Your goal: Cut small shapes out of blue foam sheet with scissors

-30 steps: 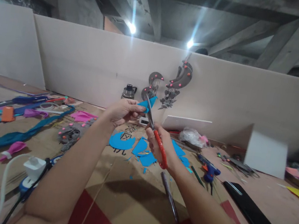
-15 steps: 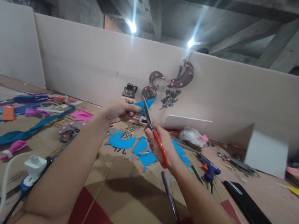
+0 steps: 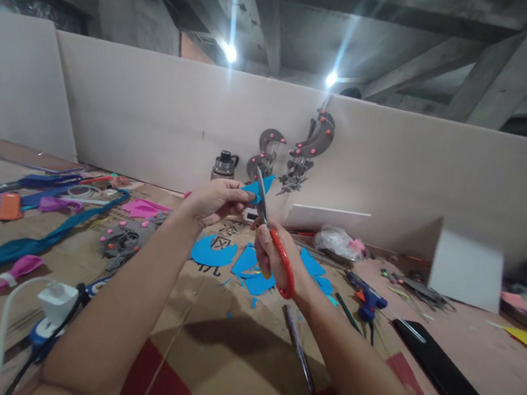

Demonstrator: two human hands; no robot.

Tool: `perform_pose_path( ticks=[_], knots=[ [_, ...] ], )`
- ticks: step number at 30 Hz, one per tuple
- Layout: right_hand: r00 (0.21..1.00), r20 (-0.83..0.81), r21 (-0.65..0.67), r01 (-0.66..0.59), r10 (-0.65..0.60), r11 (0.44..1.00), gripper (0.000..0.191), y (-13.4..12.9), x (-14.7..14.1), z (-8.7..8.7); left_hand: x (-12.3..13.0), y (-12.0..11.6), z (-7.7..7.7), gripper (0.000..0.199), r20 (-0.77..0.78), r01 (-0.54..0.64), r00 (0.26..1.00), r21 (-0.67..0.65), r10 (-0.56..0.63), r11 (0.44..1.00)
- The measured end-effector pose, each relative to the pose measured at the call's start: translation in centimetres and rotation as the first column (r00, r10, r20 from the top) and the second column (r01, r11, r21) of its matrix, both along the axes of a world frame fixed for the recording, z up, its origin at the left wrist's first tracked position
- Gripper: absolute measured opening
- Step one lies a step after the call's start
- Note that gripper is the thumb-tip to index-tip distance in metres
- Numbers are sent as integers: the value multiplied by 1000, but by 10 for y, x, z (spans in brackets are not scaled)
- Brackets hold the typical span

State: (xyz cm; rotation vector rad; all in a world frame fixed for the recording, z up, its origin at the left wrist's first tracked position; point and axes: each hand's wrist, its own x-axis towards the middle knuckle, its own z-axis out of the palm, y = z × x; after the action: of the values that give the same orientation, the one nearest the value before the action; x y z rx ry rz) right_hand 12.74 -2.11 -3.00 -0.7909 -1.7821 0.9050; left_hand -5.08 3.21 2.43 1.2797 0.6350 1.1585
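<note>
My left hand [image 3: 220, 202] pinches a small blue piece of felt-like sheet [image 3: 266, 186] between thumb and fingers. Scissors with red handles [image 3: 287, 270] are gripped in my right hand [image 3: 280, 249], their blades pointing up and away across the blue piece. Whether the blades are fully closed cannot be made out. Beneath my hands, on the cardboard [image 3: 210, 364], lie a rounded blue cutout [image 3: 214, 251] and several blue scraps [image 3: 259, 283]. A pen [image 3: 297, 348] rests nearer to me.
Dark crescent ornaments [image 3: 318, 136] with pink dots hang on the white board behind. A bottle [image 3: 224, 165] stands before it. To the right are a blue glue gun [image 3: 370, 300] and a black phone [image 3: 450, 380]; on the left, a plug with cable [image 3: 57, 301] and teal fabric [image 3: 40, 244].
The view has shifted slightly. The blue piece has turned a little in my left hand, and the scissor blades look closer together and steeper across it.
</note>
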Motion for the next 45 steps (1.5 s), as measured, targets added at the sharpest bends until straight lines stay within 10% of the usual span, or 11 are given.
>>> perform_pose_path(
  ticks=[45],
  knots=[
    [997,75,40,11,-14,999,33,3,4,5,-18,-2,6,22,-210,-12,978,40,20,999]
  ],
)
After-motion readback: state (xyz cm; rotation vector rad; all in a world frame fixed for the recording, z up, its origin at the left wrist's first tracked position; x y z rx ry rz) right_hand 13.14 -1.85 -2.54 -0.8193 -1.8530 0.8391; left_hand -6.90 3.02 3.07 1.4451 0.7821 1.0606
